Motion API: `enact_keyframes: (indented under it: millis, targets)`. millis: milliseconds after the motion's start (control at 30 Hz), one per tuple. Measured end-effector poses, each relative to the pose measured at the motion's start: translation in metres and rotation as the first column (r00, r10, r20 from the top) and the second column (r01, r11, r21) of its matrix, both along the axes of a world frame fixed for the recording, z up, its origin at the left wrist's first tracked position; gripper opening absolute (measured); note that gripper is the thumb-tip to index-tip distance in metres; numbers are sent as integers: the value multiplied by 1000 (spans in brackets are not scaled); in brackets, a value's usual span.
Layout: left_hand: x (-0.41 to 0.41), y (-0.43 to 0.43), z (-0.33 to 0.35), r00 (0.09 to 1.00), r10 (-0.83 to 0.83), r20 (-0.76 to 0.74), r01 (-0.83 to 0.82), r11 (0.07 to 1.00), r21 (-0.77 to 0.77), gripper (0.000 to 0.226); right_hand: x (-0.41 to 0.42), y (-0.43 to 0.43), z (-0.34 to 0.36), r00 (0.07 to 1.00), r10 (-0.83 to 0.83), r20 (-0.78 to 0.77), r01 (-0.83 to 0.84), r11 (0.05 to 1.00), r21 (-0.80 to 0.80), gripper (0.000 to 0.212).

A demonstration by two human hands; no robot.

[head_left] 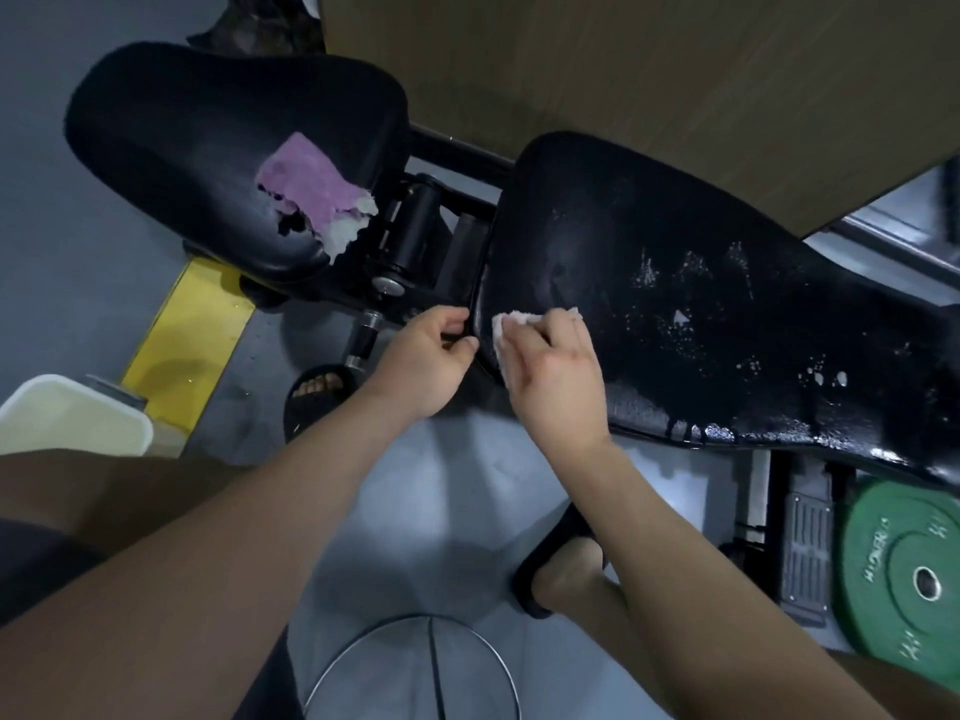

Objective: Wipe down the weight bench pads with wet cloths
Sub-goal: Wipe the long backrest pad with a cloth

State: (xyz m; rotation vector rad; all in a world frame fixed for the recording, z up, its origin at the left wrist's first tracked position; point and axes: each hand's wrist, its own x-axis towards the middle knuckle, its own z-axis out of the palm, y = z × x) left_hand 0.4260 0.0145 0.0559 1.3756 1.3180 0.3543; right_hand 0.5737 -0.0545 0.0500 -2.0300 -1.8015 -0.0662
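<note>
The long black back pad (727, 304) of the weight bench runs from the centre to the right, wet and speckled with pale flecks. My right hand (556, 376) presses a white cloth (511, 322) against the pad's near left corner. My left hand (428, 356) pinches the pad's left edge just beside it. The black seat pad (197, 137) lies at the upper left, torn near its right end. A pink cloth (314, 187) rests over that tear.
A black hinge and roller (415, 226) join the two pads. A green weight plate (909, 579) lies on the floor at the right. A cream bin (72, 418) and yellow floor marking (192, 335) are at the left. A metal ring stool base (415, 672) sits below; my sandalled feet flank it.
</note>
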Motion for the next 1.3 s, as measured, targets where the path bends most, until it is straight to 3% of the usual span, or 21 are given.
enact_keyframes:
  millis: [67,200,400,600,700,800,967,1133,1200,1300]
  targets:
    - [0,2,0,999,-22,-31,23,999,29,52,4,-20,1,998,64,-20,-64,998,-4,25]
    - [4,11,-3,998,-47,-38,49,997,66,58,18,-9,6,988,151,25,-151,988,3,17]
    - [7,15,-5,996,-67,-61,69,997,24,65,22,40,1,1000,3,-24,-2,999,47,15]
    - [5,20,-9,997,-71,-41,69,997,-33,65,25,3,13,977,207,46,-205,978,-47,20]
    - [6,20,-9,998,-57,-18,56,998,-41,65,36,52,11,982,96,161,-92,995,-30,20]
    - [8,18,-11,999,-42,-6,42,999,-31,64,35,70,8,994,-27,105,33,998,-55,19]
    - [7,19,-16,999,-40,20,41,998,-55,64,33,12,16,959,284,3,-279,941,-190,27]
    - [-1,25,-16,995,-56,77,65,990,-122,60,31,64,13,981,192,15,-188,974,-124,24]
    - [-7,28,-15,1000,-11,14,13,994,-109,47,23,65,12,990,142,-12,-143,983,-118,21]
    - [-17,32,-13,982,99,-161,-100,995,5,32,12,32,13,969,243,-43,-246,950,-194,21]
